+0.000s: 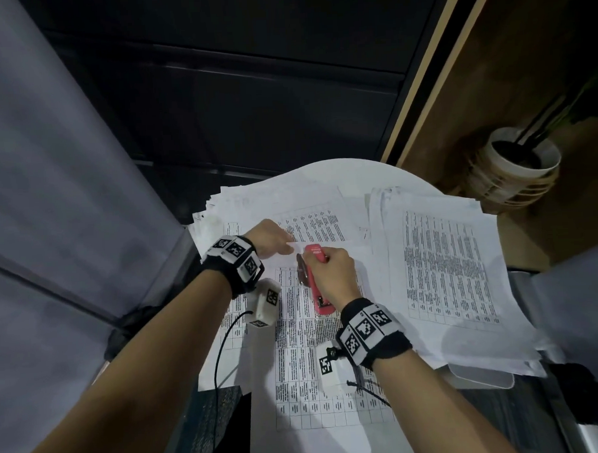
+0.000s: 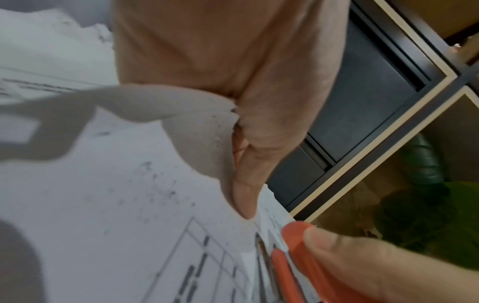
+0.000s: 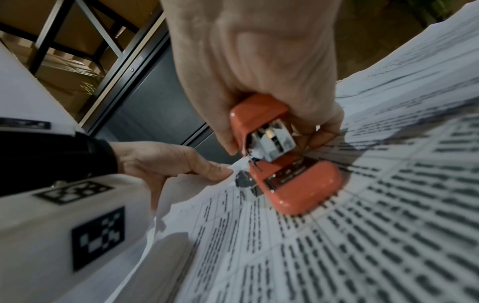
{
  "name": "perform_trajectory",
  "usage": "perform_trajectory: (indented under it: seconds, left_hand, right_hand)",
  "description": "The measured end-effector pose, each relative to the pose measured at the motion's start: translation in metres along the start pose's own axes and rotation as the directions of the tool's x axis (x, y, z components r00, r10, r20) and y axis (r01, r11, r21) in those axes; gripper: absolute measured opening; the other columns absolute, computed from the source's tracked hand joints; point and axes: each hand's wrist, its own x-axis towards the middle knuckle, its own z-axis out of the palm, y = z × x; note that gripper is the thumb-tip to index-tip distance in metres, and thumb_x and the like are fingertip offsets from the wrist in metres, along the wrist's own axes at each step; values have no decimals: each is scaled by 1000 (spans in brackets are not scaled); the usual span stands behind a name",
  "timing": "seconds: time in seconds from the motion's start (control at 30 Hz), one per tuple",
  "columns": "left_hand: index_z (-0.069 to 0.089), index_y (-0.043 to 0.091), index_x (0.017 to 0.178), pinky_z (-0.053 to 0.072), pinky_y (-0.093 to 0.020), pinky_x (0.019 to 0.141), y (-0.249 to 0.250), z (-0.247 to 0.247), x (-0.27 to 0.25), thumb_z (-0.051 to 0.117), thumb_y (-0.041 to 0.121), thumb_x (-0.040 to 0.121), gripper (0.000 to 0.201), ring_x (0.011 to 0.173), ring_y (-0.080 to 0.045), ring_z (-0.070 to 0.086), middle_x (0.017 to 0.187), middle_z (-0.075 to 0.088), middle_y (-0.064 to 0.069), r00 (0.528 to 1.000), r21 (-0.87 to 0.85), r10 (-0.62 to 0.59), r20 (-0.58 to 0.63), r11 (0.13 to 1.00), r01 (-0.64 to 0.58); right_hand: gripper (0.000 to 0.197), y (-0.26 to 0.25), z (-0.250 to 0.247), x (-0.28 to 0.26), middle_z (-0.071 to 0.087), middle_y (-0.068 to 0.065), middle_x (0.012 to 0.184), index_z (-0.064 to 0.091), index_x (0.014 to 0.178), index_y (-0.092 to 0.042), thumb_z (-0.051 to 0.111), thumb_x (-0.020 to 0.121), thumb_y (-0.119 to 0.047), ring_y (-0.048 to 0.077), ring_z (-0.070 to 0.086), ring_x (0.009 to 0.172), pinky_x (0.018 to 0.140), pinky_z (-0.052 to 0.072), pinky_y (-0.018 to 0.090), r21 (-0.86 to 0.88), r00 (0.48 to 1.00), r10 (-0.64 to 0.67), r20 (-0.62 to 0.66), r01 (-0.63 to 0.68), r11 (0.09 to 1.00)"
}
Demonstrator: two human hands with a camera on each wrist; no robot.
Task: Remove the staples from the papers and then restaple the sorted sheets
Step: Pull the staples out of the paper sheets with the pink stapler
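Observation:
A red stapler (image 1: 316, 279) lies over printed sheets (image 1: 317, 355) with tables on a small white table (image 1: 343, 169). My right hand (image 1: 333, 269) grips the stapler (image 3: 282, 155) from above, fingers curled round its top, its metal mouth at the lifted corner of the sheets. My left hand (image 1: 269, 238) pinches that paper corner (image 3: 239, 164) between thumb and fingers (image 2: 243, 196), just left of the stapler's nose (image 2: 295, 231). No staple can be made out.
A second pile of printed sheets (image 1: 447, 271) lies at the right of the table, another pile (image 1: 282, 199) behind my hands. A white pot with a plant (image 1: 524, 161) stands at the far right on a wooden shelf. Grey upholstery (image 1: 50, 203) flanks the left side.

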Motion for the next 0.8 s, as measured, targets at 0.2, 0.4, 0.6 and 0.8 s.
perform_trajectory:
  seconds: [0.2,0.4,0.6,0.8]
  left_hand:
    - [61,-3,124,41,-34,104,-13,8,-1,64,6,90,36,123,-27,54,137,55,-15,998,-207,-21,-60,978,8]
    - [61,-2,124,50,-18,70,-19,10,1,64,7,90,35,85,-11,66,128,61,-14,998,-259,-38,-51,966,23]
    - [66,0,116,31,-27,94,-29,11,-3,68,9,87,30,124,-24,50,133,57,-12,996,-318,-71,-52,947,51]
    - [69,5,83,39,-26,80,-38,13,0,69,6,85,3,93,-17,53,94,67,-9,998,-377,-48,-38,926,30]
  right_hand:
    - [38,0,8,-2,59,-4,59,60,63,-20,56,95,-39,24,61,68,92,47,45,-19,1000,2,-27,-3,1000]
    - [30,2,23,-6,69,3,88,69,104,-17,51,98,-40,26,62,90,96,36,40,-65,985,-78,-151,69,995]
    - [28,9,32,-2,66,4,84,68,103,-21,53,95,-43,27,59,91,93,36,39,-133,981,-151,-123,135,982]
    - [30,3,34,-4,66,-6,63,66,77,-26,55,88,-52,23,66,75,94,47,49,62,994,-30,-107,36,997]
